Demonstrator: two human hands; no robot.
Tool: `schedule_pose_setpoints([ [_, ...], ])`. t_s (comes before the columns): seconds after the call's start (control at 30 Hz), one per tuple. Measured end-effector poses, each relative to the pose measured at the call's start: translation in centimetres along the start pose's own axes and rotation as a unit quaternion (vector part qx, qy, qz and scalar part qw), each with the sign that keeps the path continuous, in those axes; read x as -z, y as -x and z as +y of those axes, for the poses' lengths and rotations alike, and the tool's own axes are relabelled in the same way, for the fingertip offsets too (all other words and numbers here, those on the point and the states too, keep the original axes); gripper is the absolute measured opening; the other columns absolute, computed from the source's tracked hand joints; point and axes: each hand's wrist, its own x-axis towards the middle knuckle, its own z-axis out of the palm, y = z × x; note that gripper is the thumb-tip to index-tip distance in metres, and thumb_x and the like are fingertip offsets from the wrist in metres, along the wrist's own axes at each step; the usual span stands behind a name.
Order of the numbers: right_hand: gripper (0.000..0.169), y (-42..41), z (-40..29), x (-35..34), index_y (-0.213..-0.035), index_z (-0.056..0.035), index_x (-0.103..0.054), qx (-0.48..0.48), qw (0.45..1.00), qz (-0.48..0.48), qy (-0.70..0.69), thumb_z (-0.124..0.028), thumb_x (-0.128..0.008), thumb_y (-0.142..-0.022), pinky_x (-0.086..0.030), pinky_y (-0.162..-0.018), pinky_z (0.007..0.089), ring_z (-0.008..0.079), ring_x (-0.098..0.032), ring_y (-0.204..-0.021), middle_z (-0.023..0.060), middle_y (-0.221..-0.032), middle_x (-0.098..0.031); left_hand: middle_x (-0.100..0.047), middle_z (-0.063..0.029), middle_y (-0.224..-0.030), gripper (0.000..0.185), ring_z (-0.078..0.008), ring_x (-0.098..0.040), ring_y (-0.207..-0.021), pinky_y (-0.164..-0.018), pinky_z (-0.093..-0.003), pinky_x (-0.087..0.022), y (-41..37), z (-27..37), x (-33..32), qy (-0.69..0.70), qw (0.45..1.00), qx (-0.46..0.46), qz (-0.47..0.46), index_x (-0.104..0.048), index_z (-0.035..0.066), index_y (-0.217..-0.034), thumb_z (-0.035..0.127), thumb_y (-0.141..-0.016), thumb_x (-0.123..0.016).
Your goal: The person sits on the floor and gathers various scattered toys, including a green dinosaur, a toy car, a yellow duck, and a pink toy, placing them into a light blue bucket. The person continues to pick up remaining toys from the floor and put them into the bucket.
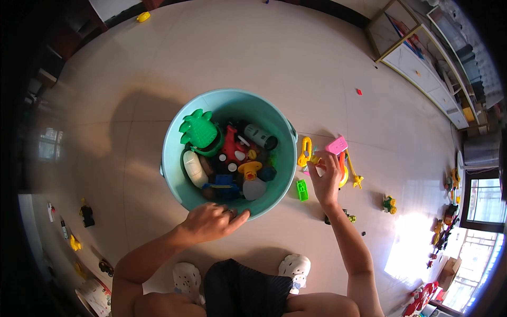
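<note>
A round light-blue plastic bucket [233, 95] stands on the floor, partly filled with toys. Inside lie a green pineapple-shaped toy [199, 130], a red toy [229, 144], a grey-and-black cylinder [259, 136] and a cream oval piece [194, 168]. My left hand [214, 222] grips the bucket's near rim. To the right of the bucket, my right hand [325, 178] is over a small pile of toys, thumb and fingertips curved near each other; whether something small is between them cannot be told. Around it are a pink toy piece [336, 145], a yellow ring-shaped piece [305, 151] and a green block [302, 190].
More toys lie scattered on the tiled floor, among them a green-and-yellow toy [389, 204] at right and a black toy vehicle [86, 214] at left. A white cabinet [420, 75] stands at upper right. White clogs [295, 269] are on the person's feet.
</note>
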Motion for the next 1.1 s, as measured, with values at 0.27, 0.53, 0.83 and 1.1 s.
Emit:
schedule_pose_setpoints([
  [0.27, 0.034, -2.0, -7.5, 0.8, -0.093, -0.0036, -0.055, 0.166, 0.986, -0.012, -0.007, 0.005, -0.067, -0.063, -0.050, -0.067, 0.0322, 0.0268, -0.058, -0.081, 0.0125, -0.097, -0.054, -0.063, -0.0040, -0.071, 0.032, -0.0130, -0.059, -0.057, -0.048, -0.0261, -0.048, -0.1, 0.0, 0.3, -0.009, 1.000, -0.002, -0.011, -0.055, 0.007, -0.104, 0.009, -0.072, -0.058],
  [0.53, 0.028, -2.2, -7.4, -1.4, -0.090, -0.0059, -0.056, 0.277, 0.953, -0.093, 0.075, -0.005, -0.066, -0.064, -0.047, -0.067, 0.0345, 0.0252, -0.057, -0.076, 0.0085, -0.093, -0.055, -0.063, -0.0035, -0.070, 0.031, -0.0131, -0.059, -0.057, -0.047, -0.0256, -0.048, -0.2, 0.0, 0.4, -0.012, 1.000, 0.000, -0.009, -0.057, 0.008, -0.102, 0.010, -0.071, -0.058],
  [0.83, 0.017, -2.5, -7.8, -2.0, -0.084, -0.0063, -0.057, 0.271, 0.931, -0.140, 0.199, -0.004, -0.055, -0.067, -0.038, -0.081, 0.0354, 0.0202, -0.056, -0.077, 0.0057, -0.083, -0.054, -0.058, -0.0025, -0.059, 0.034, -0.0115, -0.055, -0.049, -0.040, -0.0233, -0.045, -0.2, -0.3, -0.2, -0.029, 0.998, -0.022, 0.045, -0.056, 0.007, -0.102, 0.010, -0.069, -0.056],
  [1.1, 0.023, -2.1, -8.2, -2.0, -0.088, -0.0076, -0.058, 0.230, 0.928, -0.160, 0.246, -0.006, -0.058, -0.066, -0.036, -0.086, 0.0371, 0.0185, -0.056, -0.084, 0.0048, -0.088, -0.056, -0.057, -0.0019, -0.058, 0.033, -0.0115, -0.054, -0.048, -0.040, -0.0232, -0.045, -0.3, -0.2, -0.2, -0.027, 0.999, -0.016, 0.044, -0.056, 0.008, -0.102, 0.010, -0.069, -0.056],
])
